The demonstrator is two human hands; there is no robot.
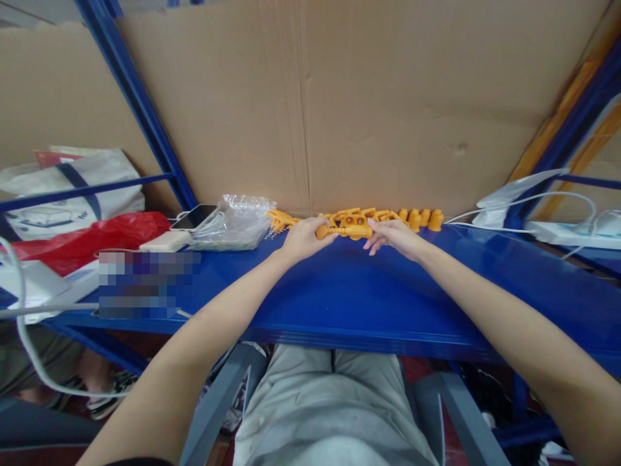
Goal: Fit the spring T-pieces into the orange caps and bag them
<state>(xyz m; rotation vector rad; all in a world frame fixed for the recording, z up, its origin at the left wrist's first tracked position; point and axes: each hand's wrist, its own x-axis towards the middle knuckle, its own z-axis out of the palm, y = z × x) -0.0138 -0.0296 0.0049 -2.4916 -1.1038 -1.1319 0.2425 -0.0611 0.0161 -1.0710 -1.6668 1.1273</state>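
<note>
An orange-yellow plastic part (357, 230), with rounded ends and round details on it, is held sideways over the far side of the blue table. My left hand (305, 239) is closed around its left end, thumb along the near side. At the right end, my right hand (395, 237) pinches it between thumb and index finger, the other fingers loosely bent. Just behind my hands lies a row of similar orange pieces (339, 215), partly hidden. Several orange knob-shaped pieces (435, 221) stand to the right, and thin branching orange pieces (281, 219) lie to the left.
A cardboard sheet (369, 110) walls off the back of the blue table (339, 298). Leftward are a clear plastic bag (242, 220), a phone (196, 217), a white power bank (165, 241) and a red bag (101, 236). White cables and a power strip (577, 234) are at right.
</note>
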